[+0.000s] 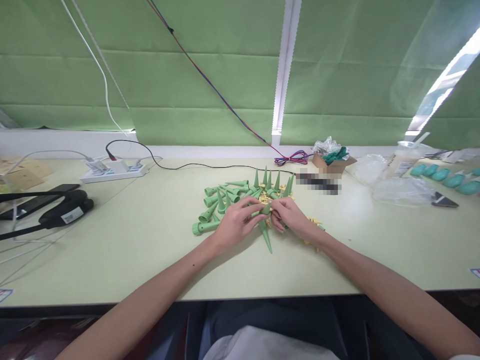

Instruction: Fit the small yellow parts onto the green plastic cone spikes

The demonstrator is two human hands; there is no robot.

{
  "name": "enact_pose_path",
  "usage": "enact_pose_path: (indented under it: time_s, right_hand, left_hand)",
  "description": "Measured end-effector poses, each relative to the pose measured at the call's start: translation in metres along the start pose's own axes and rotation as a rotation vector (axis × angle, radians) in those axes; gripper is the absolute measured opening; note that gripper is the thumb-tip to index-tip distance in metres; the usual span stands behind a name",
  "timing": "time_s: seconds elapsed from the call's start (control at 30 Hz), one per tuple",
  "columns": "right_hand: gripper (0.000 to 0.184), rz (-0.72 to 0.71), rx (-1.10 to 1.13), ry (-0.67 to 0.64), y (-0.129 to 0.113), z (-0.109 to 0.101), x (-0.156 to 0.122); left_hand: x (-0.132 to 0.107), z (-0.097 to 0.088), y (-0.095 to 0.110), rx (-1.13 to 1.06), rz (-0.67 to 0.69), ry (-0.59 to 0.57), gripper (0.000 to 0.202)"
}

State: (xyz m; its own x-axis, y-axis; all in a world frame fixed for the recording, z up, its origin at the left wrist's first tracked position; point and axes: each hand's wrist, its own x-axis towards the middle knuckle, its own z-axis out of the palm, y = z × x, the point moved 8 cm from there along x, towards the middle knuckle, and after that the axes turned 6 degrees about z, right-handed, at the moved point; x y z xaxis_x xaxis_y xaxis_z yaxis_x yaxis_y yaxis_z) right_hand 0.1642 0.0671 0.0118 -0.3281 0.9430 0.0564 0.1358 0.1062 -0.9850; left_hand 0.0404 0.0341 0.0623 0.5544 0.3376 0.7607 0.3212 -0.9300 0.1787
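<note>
My left hand (235, 223) and my right hand (290, 215) meet over the middle of a pale green table (123, 250). Both are closed around one green plastic cone spike (265, 235), whose tip points toward me below the fingers. Behind the hands lies a pile of green cone spikes (232, 195), some lying flat, some standing upright. Small yellow pieces (264, 196) are scattered among them and beside my right wrist.
A white power strip (112, 172) with cables sits at the back left, a black device (65, 207) at the left. A small cardboard box (332, 162), clear plastic bags (401, 187) and teal parts (446, 175) lie at the back right. Green blinds hang behind.
</note>
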Motion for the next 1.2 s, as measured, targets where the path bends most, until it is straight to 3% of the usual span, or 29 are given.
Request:
enact_pose_path:
  time_s: [0.4,0.63,0.9,1.2]
  right_hand:
    - [0.058,-0.103,-0.261,0.025,-0.016,0.002,-0.005]
    - [0.055,-0.152,-0.322,0.019,-0.023,0.004,-0.006]
    - [0.054,-0.210,-0.357,0.053,-0.022,0.001,-0.006]
    - [0.053,-0.203,-0.359,0.055,-0.020,0.000,-0.007]
  left_hand:
    - [-0.002,0.008,-0.009,-0.157,-0.162,-0.097,0.013]
    - [-0.006,0.007,-0.013,-0.155,-0.180,-0.043,0.013]
    - [-0.005,0.008,-0.014,-0.195,-0.219,-0.060,0.012]
    - [-0.006,0.012,-0.023,-0.427,-0.449,-0.065,0.022]
